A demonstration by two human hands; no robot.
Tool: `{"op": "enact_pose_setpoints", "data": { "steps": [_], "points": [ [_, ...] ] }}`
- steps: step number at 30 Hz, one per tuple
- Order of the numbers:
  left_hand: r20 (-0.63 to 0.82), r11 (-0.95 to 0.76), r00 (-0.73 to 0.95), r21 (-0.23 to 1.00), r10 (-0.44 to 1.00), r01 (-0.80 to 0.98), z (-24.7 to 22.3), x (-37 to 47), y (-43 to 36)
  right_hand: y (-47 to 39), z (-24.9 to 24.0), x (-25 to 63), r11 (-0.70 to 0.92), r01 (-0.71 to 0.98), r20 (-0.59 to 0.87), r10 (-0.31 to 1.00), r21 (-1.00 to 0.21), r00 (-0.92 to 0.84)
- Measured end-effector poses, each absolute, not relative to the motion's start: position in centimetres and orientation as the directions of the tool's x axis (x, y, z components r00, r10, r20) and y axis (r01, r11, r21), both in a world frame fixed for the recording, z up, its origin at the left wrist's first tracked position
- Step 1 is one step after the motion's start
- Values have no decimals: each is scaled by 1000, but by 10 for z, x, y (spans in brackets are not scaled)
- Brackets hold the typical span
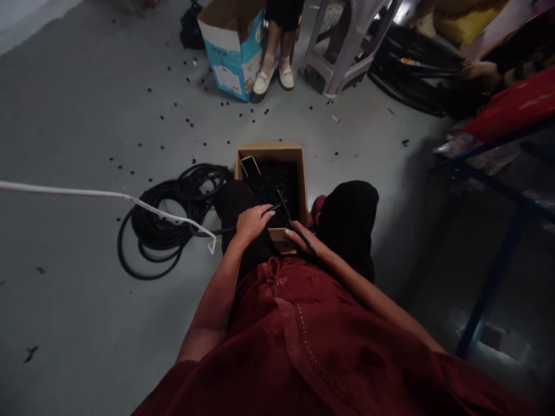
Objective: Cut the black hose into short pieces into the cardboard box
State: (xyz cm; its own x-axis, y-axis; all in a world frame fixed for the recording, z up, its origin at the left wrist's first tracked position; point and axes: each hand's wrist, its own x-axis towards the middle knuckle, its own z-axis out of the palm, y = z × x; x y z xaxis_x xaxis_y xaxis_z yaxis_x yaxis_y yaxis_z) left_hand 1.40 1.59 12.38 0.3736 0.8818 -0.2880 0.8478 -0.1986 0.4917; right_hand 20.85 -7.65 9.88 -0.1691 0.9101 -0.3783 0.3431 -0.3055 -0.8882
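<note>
My left hand (254,223) is closed on a black rubber hose (225,230), whose short end pokes out past the fingertips. The hose runs back to a black coil (158,215) on the floor at the left. In my right hand (306,238) is a pair of scissors (284,205), with the blades pointing up and away from me beside the hose end. Both hands are over a cardboard box (304,190) between my knees. Small black pieces (277,179) fill the box, and a phone-like dark rectangle (250,166) leans in its far left corner.
A white cord or rod (108,195) crosses in from the left. Black bits lie scattered on the grey floor. Ahead stand a blue and white carton (228,63), a person's feet in white shoes (263,82) and a plastic stool (336,72). A blue metal frame (498,277) is at the right.
</note>
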Motion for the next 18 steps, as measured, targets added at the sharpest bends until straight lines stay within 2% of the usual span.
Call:
{"op": "enact_pose_setpoints", "data": {
  "steps": [6,18],
  "points": [
    [-320,-219,382,444,867,869,125,16,17,-73,89,206,-347,368,-422,895,-863,-144],
    [-362,-271,384,327,849,906,129,22,14,-76,74,206,-327,508,-425,901,-797,-87]
  ]
}}
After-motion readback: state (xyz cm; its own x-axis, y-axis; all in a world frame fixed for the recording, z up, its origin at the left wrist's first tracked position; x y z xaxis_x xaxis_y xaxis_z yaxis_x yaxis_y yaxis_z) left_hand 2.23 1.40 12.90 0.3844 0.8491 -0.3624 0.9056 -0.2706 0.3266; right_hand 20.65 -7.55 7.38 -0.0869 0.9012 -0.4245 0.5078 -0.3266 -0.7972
